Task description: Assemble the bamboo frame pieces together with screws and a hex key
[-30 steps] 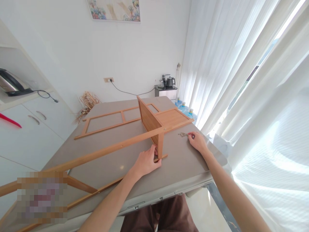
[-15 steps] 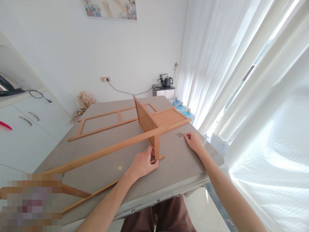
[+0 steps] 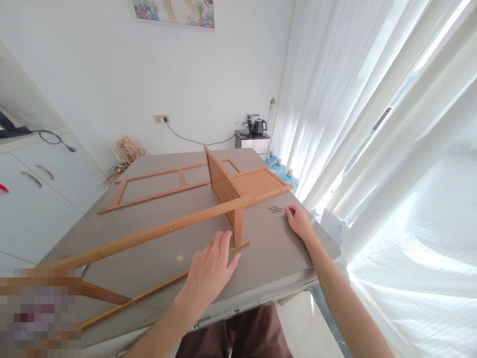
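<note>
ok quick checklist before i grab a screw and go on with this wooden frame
1. Screws within reach of the right hand: ok, fingertips right beside the small pile.
2. Screw already pinched: cannot tell.
3. Left hand steadying the wooden frame: not ok, it is open by the upright post, not gripping.
4. Frame resting on the table: ok.
5. Second frame panel out of the way: ok, flat at the far side.

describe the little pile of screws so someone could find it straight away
On the grey table, look to the near right part, just right of the wooden frame. The screws lie in a small dark cluster at the fingertips of the right hand. They are the only small metal bits there; everything else is wood.
</note>
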Motion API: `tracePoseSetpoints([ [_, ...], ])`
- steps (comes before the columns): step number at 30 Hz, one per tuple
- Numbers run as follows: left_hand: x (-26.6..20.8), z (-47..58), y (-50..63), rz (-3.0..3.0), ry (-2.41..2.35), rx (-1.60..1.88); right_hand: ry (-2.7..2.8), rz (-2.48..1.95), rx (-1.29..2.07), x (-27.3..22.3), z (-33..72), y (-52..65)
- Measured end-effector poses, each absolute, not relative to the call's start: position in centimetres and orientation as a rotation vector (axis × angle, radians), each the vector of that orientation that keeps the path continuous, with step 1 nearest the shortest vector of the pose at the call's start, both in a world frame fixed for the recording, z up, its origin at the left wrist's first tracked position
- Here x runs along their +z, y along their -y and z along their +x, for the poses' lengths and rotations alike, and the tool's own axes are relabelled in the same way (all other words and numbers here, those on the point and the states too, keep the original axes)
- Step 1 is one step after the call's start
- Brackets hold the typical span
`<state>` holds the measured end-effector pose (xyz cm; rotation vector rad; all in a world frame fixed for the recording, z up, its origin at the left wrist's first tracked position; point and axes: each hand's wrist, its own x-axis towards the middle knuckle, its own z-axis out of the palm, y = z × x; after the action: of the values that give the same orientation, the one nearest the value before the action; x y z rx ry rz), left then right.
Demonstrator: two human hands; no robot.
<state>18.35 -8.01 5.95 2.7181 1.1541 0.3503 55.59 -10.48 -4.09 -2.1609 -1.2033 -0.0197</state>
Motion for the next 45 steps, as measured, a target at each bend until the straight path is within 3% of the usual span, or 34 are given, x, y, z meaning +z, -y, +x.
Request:
tracePoseSetpoints([
  [10, 8.3, 19.1, 8.2, 2.491, -1.316, 0.492, 1.192, -2.155, -0.045, -3.5, 54.5, 11.4],
  [15, 7.6, 19.3, 9.8, 2.340, -1.097, 0.511, 1.164, -2.001, 0.008, -1.5, 52.2, 12.2],
  [22, 4.7, 23.8, 10.6, 1.840, -0.632, 0.622, 1.305, -1.662, 0.128, 1.5, 41.0, 17.7],
  [30, 3.1, 24.2, 11.8, 1.360, -0.492, 0.711, 1.310, -1.422, -0.168, 1.8, 37.2, 19.8],
  [45, 3.6, 21.6, 13.1, 1.320, -0.513, 0.915, 1.333, -1.332, -0.151, 3.2, 34.8, 21.3],
])
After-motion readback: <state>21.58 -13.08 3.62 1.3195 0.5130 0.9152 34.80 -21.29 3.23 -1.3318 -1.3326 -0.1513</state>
